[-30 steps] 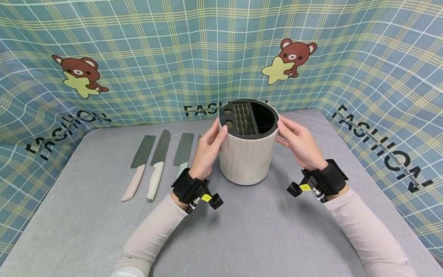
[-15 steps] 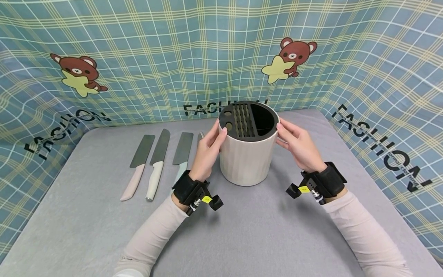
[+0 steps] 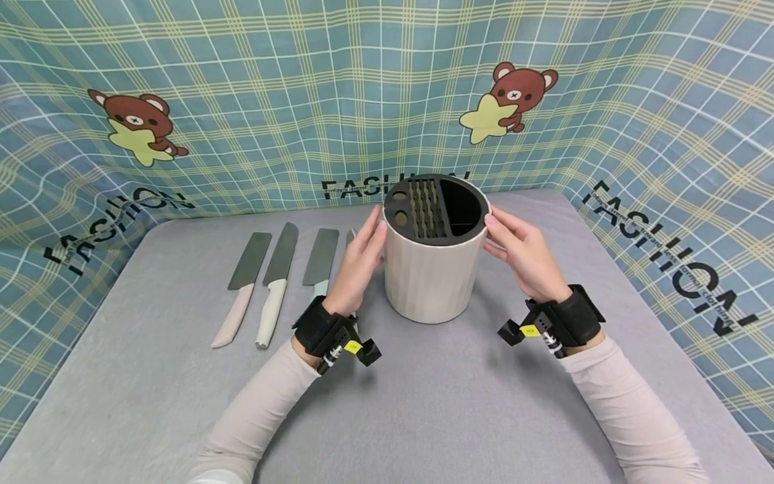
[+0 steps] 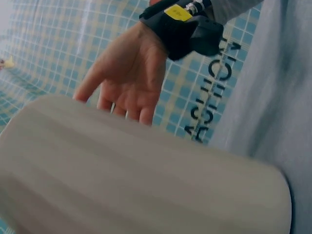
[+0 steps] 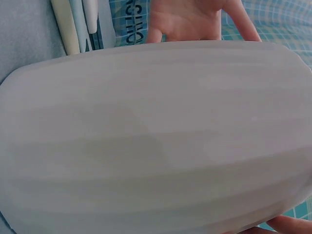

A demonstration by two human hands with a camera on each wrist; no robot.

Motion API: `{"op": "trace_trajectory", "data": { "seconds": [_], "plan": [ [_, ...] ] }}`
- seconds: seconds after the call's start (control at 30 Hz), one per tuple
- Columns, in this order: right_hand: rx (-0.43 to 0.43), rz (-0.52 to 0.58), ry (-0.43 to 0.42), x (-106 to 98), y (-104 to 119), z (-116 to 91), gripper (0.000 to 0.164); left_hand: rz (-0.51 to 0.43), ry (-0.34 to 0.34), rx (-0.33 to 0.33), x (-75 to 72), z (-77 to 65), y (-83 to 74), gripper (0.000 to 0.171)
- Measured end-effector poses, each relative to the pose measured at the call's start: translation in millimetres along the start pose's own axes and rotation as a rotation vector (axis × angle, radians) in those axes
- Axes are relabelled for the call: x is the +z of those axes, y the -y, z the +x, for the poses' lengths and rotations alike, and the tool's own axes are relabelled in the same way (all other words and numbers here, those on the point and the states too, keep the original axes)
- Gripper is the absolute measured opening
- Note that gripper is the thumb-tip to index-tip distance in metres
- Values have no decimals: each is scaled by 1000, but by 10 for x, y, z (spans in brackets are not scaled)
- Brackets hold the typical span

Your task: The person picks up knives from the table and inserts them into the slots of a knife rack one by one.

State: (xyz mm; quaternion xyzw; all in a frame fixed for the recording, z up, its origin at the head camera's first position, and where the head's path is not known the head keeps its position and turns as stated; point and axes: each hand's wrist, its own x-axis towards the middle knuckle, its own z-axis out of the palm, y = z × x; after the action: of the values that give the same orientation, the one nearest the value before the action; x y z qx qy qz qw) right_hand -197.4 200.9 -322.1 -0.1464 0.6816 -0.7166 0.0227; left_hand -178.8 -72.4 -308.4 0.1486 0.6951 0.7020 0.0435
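Observation:
A white ribbed knife holder (image 3: 429,282) with a black slotted top (image 3: 426,210) stands upright on the grey cloth. My left hand (image 3: 357,265) is at its left side, fingers straight and thumb alongside. On the opposite side, my right hand (image 3: 529,259) has its fingertips and thumb against the rim. In the left wrist view, the right hand (image 4: 129,73) shows extended fingers, their tips hidden by the holder. The left hand (image 5: 187,19) appears past the holder's far edge in the right wrist view, its fingertips also hidden.
Left of the holder lie a pink-handled cleaver (image 3: 242,286), a white-handled knife (image 3: 277,282) and a mint-handled cleaver (image 3: 322,259). Another metal piece (image 3: 351,235) is mostly covered by the left hand. A plaid curtain (image 3: 302,101) surrounds the table's back and sides.
The left thumb has come off the front of the holder's rim, and that hand has shifted slightly left. The right hand and the holder stay nearly where they were.

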Motion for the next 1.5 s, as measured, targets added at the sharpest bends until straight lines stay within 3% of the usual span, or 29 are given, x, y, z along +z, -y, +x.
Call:
{"op": "trace_trajectory", "data": {
  "seconds": [0.2,0.37,0.57,0.9,1.17,1.2,1.3,1.4,1.43,1.5],
  "plan": [
    [-3,0,-7,-7,16,-10,61,81,-18,61,-286,-8,38,57],
    [-10,4,-13,-32,32,-14,60,171,-25,70,-552,1,144,61],
    [-18,2,-31,-41,42,-4,59,277,-23,103,-733,-23,190,65],
    [-35,16,-11,-28,10,9,58,388,-11,41,-1067,-173,323,61],
    [-8,-8,-44,-15,-5,6,59,438,-16,52,-1310,-277,380,57],
    [-7,-9,-42,-12,-4,4,59,449,-3,65,-1407,-252,508,55],
    [-5,-7,-41,-6,-6,3,58,467,40,67,-1481,-300,542,53],
    [-6,-5,-35,-5,-18,-1,58,510,77,63,-1552,-362,553,52],
    [-6,-4,-34,-7,-23,-4,58,520,78,44,-1511,-414,442,53],
    [-7,-1,-34,-11,-32,-14,58,553,85,47,-1568,-434,445,52]
  ]
}}
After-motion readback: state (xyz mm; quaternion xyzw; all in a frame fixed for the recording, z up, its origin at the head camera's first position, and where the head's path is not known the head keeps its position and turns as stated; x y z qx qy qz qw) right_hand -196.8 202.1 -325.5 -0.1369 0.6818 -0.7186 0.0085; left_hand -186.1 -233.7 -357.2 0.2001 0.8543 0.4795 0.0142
